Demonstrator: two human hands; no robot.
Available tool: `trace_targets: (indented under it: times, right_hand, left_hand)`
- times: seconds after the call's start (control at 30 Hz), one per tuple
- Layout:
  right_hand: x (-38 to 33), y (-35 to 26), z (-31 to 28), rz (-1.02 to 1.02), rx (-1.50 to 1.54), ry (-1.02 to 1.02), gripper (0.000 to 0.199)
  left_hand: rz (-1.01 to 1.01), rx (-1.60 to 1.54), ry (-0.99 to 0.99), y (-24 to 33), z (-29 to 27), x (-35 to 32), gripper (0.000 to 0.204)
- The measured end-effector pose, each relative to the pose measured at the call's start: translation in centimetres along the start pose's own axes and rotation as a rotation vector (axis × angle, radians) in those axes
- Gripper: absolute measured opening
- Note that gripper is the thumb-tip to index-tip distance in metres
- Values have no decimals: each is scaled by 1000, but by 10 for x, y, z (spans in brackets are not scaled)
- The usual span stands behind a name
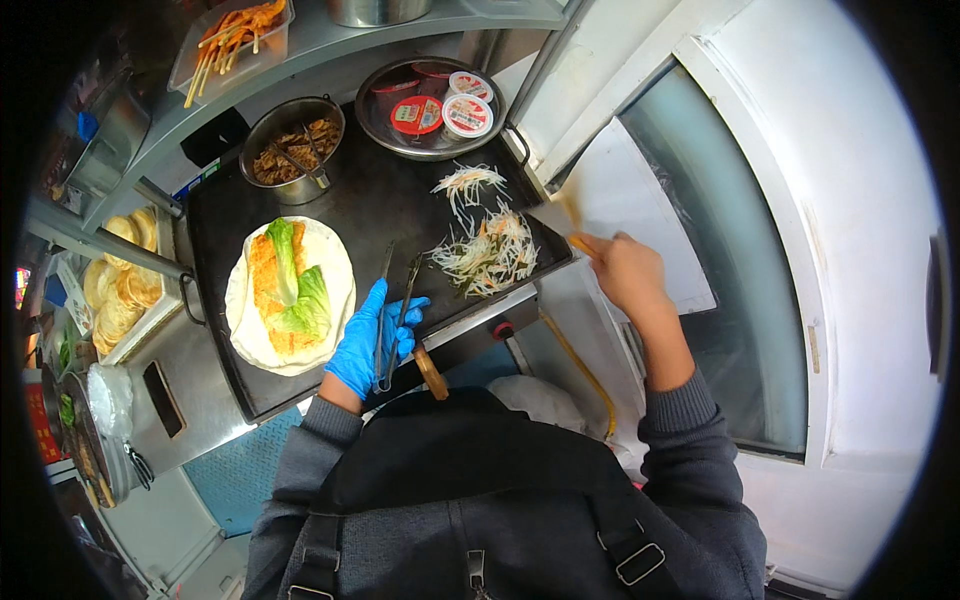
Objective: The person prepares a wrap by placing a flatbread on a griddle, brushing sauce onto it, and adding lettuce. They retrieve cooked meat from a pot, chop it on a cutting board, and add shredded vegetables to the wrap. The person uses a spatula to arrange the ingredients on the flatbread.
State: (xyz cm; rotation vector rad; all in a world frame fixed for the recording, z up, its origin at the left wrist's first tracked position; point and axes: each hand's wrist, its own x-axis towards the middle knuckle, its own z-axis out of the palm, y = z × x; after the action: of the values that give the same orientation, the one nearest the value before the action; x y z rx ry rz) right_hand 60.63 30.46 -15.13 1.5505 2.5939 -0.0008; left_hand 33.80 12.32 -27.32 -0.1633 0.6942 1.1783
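Observation:
My left hand [372, 340], in a blue glove, is closed around metal tongs [382, 345], whose arms point up over the black griddle [375, 220]. Left of it on the griddle lies a round flatbread [243, 315] topped with an orange-brown layer and green lettuce leaves [308, 300]. My bare right hand [625, 268] grips a tool with a yellow-orange handle [582, 243] at the griddle's right edge; its far end is blurred. Beside that tool, shredded white vegetables with green and orange strips [490, 255] are heaped on the griddle. A wooden handle [430, 372] sticks out over the front edge.
Behind stand a pot of browned food [290, 175] and a metal bowl of lidded tubs [420, 148]. A shelf overhead carries a tray of skewers [240, 35]. Stacked flatbreads [125, 290] are at left. A white-framed window [800, 250] borders the right side.

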Motion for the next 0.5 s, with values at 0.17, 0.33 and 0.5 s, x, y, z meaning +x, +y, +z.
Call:
trace_targets:
  times: [0.17,0.33,0.5]
  right_hand:
    - [3,-6,15,-69,42,91,41]
    - [15,-11,34,-5,123,184,41]
    - [24,-11,50,-15,88,141,41]
  left_hand:
    - [-31,-18,-3,-2,6,7,66]
    - [-44,51,-22,0,11,13,74]
    - [-79,5,-23,-1,9,18,67]
